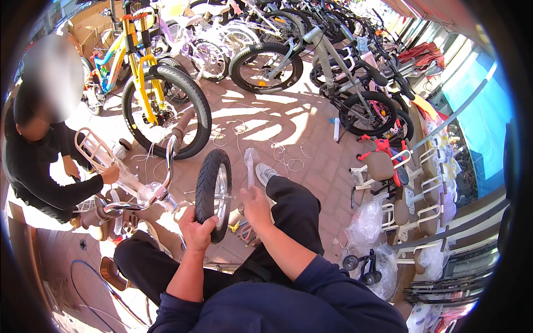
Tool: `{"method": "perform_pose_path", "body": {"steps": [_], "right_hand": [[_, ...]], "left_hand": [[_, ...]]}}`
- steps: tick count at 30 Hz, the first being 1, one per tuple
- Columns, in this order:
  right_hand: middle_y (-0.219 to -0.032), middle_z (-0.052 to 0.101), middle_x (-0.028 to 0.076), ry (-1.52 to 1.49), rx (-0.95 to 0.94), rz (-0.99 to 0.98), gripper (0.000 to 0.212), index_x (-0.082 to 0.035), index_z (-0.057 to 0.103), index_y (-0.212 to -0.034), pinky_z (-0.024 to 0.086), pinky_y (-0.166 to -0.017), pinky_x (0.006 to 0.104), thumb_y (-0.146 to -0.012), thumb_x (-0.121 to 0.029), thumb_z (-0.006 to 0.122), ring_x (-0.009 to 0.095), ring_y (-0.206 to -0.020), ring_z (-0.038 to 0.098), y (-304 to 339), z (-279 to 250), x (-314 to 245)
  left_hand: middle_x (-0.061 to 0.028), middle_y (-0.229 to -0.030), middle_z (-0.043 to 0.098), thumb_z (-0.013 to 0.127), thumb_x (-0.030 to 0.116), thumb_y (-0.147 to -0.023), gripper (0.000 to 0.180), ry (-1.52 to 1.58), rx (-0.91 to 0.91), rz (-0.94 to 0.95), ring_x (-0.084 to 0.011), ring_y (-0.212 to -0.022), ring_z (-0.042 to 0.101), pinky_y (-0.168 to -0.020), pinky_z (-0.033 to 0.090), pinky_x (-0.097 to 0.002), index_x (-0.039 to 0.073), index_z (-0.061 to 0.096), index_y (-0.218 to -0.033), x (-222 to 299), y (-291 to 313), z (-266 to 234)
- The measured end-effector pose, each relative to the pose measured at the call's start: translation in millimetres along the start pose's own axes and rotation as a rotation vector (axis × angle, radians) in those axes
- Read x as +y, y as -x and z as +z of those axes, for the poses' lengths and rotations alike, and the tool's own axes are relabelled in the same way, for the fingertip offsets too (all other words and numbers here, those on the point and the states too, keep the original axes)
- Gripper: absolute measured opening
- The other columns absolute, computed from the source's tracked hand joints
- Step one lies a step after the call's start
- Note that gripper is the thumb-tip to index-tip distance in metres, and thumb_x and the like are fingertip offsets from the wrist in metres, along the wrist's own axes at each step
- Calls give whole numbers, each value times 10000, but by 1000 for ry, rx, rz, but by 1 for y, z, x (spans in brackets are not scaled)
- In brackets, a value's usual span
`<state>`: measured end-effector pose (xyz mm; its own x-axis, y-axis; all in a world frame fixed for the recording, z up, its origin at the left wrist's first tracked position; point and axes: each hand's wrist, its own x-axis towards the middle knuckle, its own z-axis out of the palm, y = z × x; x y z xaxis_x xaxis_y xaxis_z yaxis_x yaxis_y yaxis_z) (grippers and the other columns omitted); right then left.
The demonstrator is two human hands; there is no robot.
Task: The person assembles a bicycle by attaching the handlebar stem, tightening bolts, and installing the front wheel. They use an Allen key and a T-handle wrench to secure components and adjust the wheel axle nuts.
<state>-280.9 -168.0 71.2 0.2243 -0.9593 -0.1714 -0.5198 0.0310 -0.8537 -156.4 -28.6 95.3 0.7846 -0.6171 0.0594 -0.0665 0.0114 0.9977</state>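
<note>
My left hand [198,228] grips the lower part of a small bicycle wheel [207,183] with a black tyre and silvery rim. The wheel stands upright between my knees, its spoked side turned to the right. Right of it, my right hand [257,209] is closed near the hub, apart from the rim. What its curled fingers hold is too small and blurred to make out. A strip of clear plastic wrap [250,165] runs up from beside that hand toward my shoe. Left of the wheel is a partly assembled bicycle with chrome handlebars [164,193] and brown grips.
At the left a person in black [47,161] bends over a cream rack [95,145]. A yellow-forked bicycle [145,83] stands ahead, with more bicycles behind. White ties [286,158] lie on the paving. Child seats [380,165], plastic bags [363,222] and training wheels [369,269] lie right.
</note>
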Motion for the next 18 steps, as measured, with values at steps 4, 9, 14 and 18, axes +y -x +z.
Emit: {"method": "perform_pose_path", "body": {"steps": [4, 9, 14, 18], "right_hand": [[-1221, 650, 126, -288, -367, 54, 503, 19, 570, -1336, 480, -962, 363, -1031, -381, 555, 268, -1090, 646, -9, 8, 15], [-963, 667, 32, -832, -450, 355, 397, -68, 649, -1149, 553, -675, 332, -1064, -425, 498, 159, -815, 665, -5, 26, 11], [-938, 715, 106, -1276, -699, 260, 385, 4, 591, -1279, 595, -578, 242, -1025, -283, 558, 125, -675, 686, -14, 11, 19], [-973, 736, 134, -1290, -721, 310, 429, -4, 589, -1281, 630, -572, 267, -1010, -336, 578, 153, -688, 724, 6, -5, -27]], "left_hand": [[-20, -764, 616, 779, 182, -674, 308, 175, -54, -76, -129, -694, 523, -651, 445, -297, -14, 667, -884, 27, 5, 8], [-88, -1023, 705, 785, 316, -843, 465, 222, -293, 121, -178, -926, 649, -869, 496, -320, -43, 701, -1127, 17, 6, 2], [-93, -1143, 700, 618, 207, -1026, 370, 195, -68, -75, -158, -1023, 659, -937, 517, -307, -17, 638, -1319, -11, -15, -11], [-64, -1195, 670, 624, 157, -1016, 413, 314, -242, -99, -135, -1065, 625, -917, 513, -299, 20, 577, -1402, -31, -8, 6]]}}
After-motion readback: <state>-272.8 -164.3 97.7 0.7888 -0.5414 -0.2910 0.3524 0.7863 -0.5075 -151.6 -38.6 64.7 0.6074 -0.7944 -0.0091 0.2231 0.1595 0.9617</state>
